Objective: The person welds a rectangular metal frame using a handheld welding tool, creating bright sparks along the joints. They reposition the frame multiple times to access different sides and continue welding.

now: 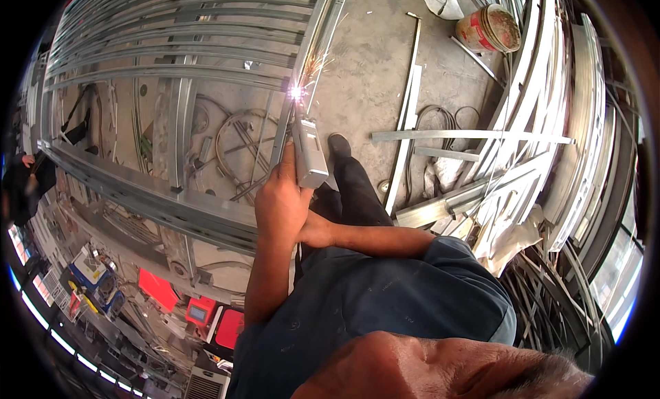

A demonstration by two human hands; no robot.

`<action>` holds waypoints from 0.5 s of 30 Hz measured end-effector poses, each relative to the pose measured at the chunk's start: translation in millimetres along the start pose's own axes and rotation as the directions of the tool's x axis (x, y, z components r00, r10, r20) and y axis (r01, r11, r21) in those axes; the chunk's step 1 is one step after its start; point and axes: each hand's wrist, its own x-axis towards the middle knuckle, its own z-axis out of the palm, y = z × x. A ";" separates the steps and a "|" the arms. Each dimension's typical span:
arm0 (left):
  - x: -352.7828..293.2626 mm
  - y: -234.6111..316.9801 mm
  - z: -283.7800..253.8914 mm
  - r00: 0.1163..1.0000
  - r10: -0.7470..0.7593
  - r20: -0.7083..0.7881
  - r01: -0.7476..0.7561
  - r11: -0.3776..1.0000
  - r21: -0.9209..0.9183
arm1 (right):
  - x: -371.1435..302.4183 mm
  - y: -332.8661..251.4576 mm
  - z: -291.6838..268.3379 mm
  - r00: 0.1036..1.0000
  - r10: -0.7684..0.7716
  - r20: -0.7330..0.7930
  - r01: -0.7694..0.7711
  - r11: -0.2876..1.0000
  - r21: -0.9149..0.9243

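Observation:
A grey, box-shaped handheld welding gun [311, 151] points away from me, its narrow nozzle at a steel frame. A bright violet-white spot and orange sparks burst at the tip, where a crossbar [206, 70] meets the frame's long side rail [311, 45]. My left hand [282, 196] is closed against the gun's left side, with a finger stretched along it beside the rail. Tucked behind the left wrist is my right hand [316, 228]; its fingers are hidden, so I cannot see what they grip. Several parallel silvery bars fill the frame's far left part.
Coiled cable [237, 141] lies on the concrete floor beneath the frame. My foot [338, 146] stands right of the gun. A stained bucket [489, 29] and long metal profiles [502, 134] lie to the right. Red equipment [201, 311] sits lower left; another person's hand [28, 160] shows far left.

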 end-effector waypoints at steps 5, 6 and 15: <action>-1.0 -0.9 0.2 1.000 0.008 -0.016 -0.008 1.000 -0.004 | -1.0 -0.6 0.8 1.000 0.021 0.016 -0.021 1.000 -0.001; -1.2 -0.9 -0.1 1.000 0.008 -0.016 -0.008 1.000 -0.002 | -1.2 -1.3 0.7 0.999 0.028 0.016 -0.028 1.000 -0.003; -3.5 -2.3 -0.8 1.000 0.015 -0.022 -0.016 0.999 -0.044 | -1.2 9.4 2.1 1.000 0.028 -0.013 -0.028 0.999 -0.021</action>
